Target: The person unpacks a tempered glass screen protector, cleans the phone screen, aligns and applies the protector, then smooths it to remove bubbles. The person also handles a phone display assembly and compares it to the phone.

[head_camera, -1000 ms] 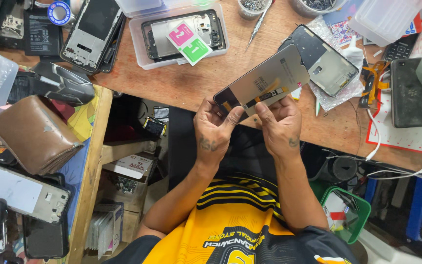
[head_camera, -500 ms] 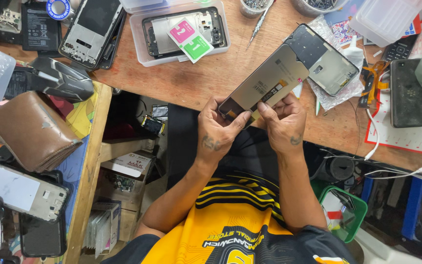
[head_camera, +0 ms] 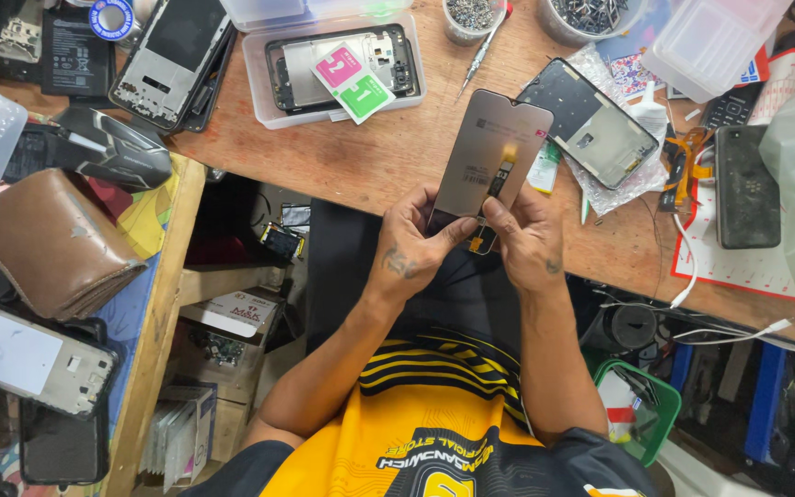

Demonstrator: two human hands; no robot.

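I hold a phone display panel (head_camera: 491, 152) back side up, grey-brown with an orange flex cable near its lower edge. My left hand (head_camera: 416, 241) grips its bottom left corner, thumb on the back. My right hand (head_camera: 528, 241) pinches the bottom right, thumb and forefinger at the flex cable. The panel is nearly upright over the front edge of the wooden workbench (head_camera: 351, 161). A second display panel (head_camera: 591, 120) lies on a plastic bag just right of it.
A clear tray (head_camera: 338, 64) holds a phone frame with pink and green wipe packets. A screwdriver (head_camera: 480, 46), screw cups (head_camera: 471, 17), a black phone (head_camera: 745, 184), a brown wallet (head_camera: 48, 244) and several opened phones lie around. A green basket (head_camera: 641, 410) sits below.
The panel has turned from a slanted position to nearly upright, and both hands have shifted down to its bottom edge. The view has also moved slightly.
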